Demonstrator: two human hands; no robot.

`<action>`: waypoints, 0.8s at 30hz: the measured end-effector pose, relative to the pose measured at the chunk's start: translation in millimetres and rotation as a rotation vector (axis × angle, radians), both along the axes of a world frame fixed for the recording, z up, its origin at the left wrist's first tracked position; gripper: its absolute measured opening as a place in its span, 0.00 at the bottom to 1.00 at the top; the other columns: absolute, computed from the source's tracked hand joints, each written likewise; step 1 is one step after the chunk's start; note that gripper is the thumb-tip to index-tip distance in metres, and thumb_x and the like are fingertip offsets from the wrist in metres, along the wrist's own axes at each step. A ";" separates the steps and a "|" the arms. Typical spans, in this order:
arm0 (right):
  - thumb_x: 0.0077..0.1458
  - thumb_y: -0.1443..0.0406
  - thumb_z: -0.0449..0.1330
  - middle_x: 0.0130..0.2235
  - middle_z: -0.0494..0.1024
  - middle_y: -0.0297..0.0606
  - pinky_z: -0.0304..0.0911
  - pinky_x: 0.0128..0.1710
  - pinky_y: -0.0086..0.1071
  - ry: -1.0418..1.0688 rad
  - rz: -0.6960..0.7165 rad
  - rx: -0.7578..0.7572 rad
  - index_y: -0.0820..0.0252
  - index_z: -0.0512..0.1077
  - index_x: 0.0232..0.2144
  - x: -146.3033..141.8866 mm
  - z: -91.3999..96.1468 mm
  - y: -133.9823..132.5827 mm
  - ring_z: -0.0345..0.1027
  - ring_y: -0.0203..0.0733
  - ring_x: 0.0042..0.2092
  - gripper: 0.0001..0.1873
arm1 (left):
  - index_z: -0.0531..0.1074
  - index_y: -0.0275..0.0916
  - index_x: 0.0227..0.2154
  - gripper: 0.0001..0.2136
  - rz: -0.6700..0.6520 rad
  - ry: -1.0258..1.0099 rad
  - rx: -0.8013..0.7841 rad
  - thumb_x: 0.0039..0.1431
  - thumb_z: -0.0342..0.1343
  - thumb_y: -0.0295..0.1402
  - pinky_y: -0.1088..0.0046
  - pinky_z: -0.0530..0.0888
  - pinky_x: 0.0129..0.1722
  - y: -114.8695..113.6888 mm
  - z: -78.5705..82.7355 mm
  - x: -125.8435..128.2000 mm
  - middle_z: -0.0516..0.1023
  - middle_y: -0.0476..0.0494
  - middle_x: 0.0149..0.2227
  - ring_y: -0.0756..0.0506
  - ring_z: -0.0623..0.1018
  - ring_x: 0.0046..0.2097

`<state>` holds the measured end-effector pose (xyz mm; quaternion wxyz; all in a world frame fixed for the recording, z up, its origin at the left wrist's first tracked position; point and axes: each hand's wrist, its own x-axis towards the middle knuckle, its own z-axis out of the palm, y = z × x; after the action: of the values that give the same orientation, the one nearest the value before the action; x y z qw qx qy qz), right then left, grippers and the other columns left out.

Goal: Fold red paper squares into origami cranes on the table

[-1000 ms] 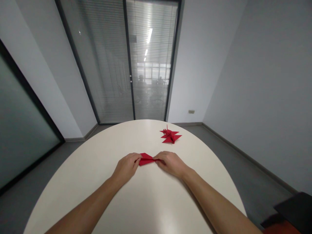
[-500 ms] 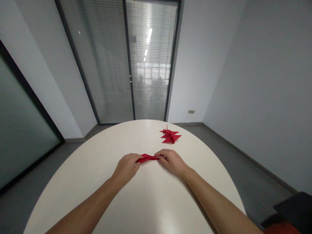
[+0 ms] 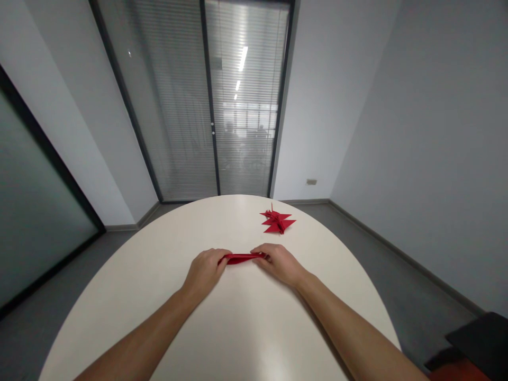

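Note:
A folded piece of red paper [image 3: 240, 258] stretches between my two hands, low over the middle of the table. My left hand [image 3: 206, 267] pinches its left end, fingers over the top and thumb on the near side. At the right end, my right hand [image 3: 278, 262] grips the paper between thumb and fingers. Both ends of the paper are partly covered by fingers. Just beyond my right hand, several pointed red origami pieces [image 3: 278, 221] lie bunched together; they look like folded paper cranes.
The round white table [image 3: 238, 328] reaches away from me to a curved far edge. Behind it stands a glass partition [image 3: 242, 132] with blinds. At the lower right, beside the table, is a dark object [image 3: 482, 338] with an orange part under it.
The paper's raised upper edge has flattened into a straighter, narrower strip, with a fold showing along its near side. Both hands have shifted only slightly and keep their hold.

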<state>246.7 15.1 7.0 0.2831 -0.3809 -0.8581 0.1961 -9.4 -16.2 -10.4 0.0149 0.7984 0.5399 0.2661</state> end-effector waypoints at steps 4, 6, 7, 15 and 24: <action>0.64 0.64 0.57 0.43 0.83 0.37 0.66 0.42 0.32 0.030 0.033 -0.043 0.54 0.79 0.45 -0.9 4.3 -1.7 0.75 0.43 0.42 0.12 | 0.77 0.40 0.45 0.11 -0.014 0.005 0.061 0.67 0.50 0.29 0.60 0.74 0.47 -0.5 -0.9 0.4 0.83 0.44 0.44 0.41 0.80 0.44; 0.64 0.63 0.56 0.43 0.83 0.37 0.67 0.41 0.33 0.090 0.064 -0.109 0.55 0.79 0.45 -1.3 3.4 -2.0 0.76 0.43 0.41 0.13 | 0.77 0.39 0.45 0.11 -0.014 0.004 0.115 0.67 0.50 0.28 0.59 0.74 0.48 -0.7 -1.3 0.6 0.83 0.43 0.44 0.41 0.80 0.44; 0.64 0.62 0.57 0.43 0.83 0.38 0.67 0.41 0.33 0.127 0.076 -0.150 0.55 0.80 0.46 -1.4 1.9 -1.8 0.76 0.44 0.41 0.13 | 0.76 0.39 0.45 0.11 -0.014 0.005 0.140 0.67 0.50 0.28 0.59 0.74 0.48 -0.8 -1.3 0.8 0.83 0.42 0.44 0.41 0.80 0.44; 0.57 0.58 0.64 0.43 0.83 0.40 0.68 0.43 0.37 0.285 0.081 -0.327 0.58 0.80 0.45 -2.6 -8.8 1.9 0.75 0.46 0.41 0.16 | 0.76 0.38 0.43 0.10 -0.013 0.032 0.229 0.66 0.50 0.26 0.59 0.74 0.44 -3.6 3.8 2.7 0.82 0.42 0.41 0.40 0.79 0.41; 0.58 0.57 0.62 0.32 0.80 0.38 0.62 0.35 0.31 0.353 0.085 -0.466 0.62 0.81 0.41 -3.4 -11.4 6.0 0.69 0.39 0.33 0.16 | 0.76 0.39 0.43 0.10 0.013 0.029 0.267 0.66 0.49 0.29 0.59 0.73 0.43 -7.4 9.8 5.6 0.83 0.42 0.39 0.40 0.80 0.40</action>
<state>243.3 21.1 -4.3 0.3246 -0.3593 -0.7426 0.4627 -3.8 -23.6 -0.5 -0.1011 0.7937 0.5049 0.3239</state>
